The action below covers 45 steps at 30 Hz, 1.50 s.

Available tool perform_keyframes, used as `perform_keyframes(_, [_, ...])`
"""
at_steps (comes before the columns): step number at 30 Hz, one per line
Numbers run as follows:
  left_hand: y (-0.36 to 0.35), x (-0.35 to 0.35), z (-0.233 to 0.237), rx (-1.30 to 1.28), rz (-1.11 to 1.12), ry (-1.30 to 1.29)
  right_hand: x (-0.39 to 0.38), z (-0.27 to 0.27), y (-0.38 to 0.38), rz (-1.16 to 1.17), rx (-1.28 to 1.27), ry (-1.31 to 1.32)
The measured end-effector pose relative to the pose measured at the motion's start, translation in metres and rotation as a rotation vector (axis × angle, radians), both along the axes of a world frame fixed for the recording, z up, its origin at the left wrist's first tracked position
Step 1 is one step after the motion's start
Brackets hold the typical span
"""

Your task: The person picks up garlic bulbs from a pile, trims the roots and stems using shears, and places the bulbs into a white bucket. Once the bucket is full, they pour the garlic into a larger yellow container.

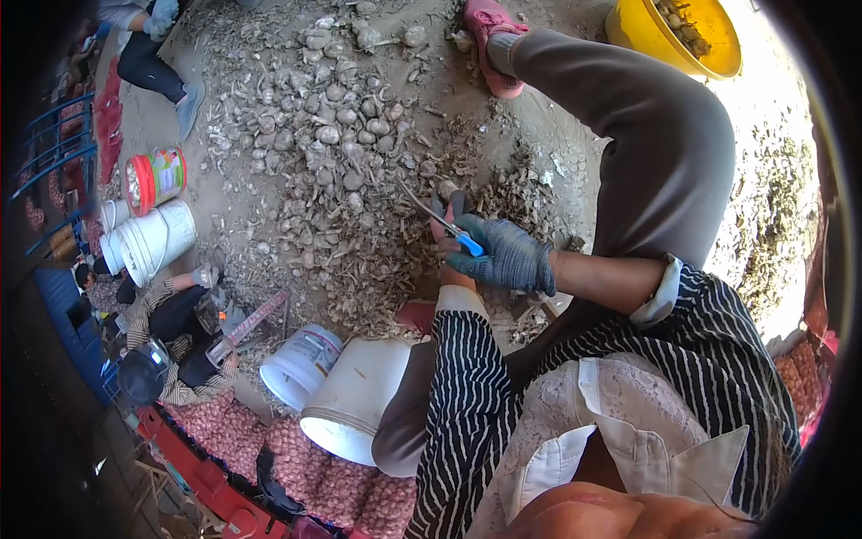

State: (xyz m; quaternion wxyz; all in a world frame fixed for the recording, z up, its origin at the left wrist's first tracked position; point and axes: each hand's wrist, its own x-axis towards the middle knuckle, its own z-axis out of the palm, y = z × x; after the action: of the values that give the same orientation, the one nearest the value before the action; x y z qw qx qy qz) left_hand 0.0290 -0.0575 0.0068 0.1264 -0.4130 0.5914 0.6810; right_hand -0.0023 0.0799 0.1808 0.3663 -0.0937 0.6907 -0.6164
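Closest, your crinkly striped shirt [462, 377] fills the foreground, beyond it smooth dark trousers [664, 135]. A heap of round, papery bulbs [332, 135] spreads over dusty ground. Your knit-gloved right hand [507, 256] is closed around the blue-handled shears [469, 243]; your left hand [440, 231] clamps one rounded bulb [446, 189] beside the slim metal blades.

Gloved right hand [505, 255] grips blue-handled shears [469, 243] near garlic bulbs [337, 135].

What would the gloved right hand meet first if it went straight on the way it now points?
The right hand would probably meet the left hand first, though the depth between them is unclear.
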Motion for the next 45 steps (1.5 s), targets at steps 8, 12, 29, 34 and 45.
perform_keyframes(8, [-0.057, 0.090, 0.131, 0.787, 0.495, 0.769, 0.018, -0.009, -0.003, 0.410, 0.341, 0.227])
perform_keyframes(12, [-0.059, 0.135, 0.155, 1.000, 0.336, 0.767, 0.039, -0.009, -0.007, 0.571, 0.167, 0.374])
perform_keyframes(29, [-0.039, 0.167, 0.124, 0.600, 0.480, 0.703, 0.066, -0.023, -0.004, 0.744, 0.354, 0.526])
perform_keyframes(34, [-0.030, 0.162, 0.102, 0.864, 0.551, 0.839, 0.069, -0.024, -0.003, 0.703, 0.300, 0.385])
perform_keyframes(45, [-0.075, 0.194, 0.095, 0.420, 0.816, 0.462, 0.072, -0.045, -0.022, 0.416, 0.163, 0.201])
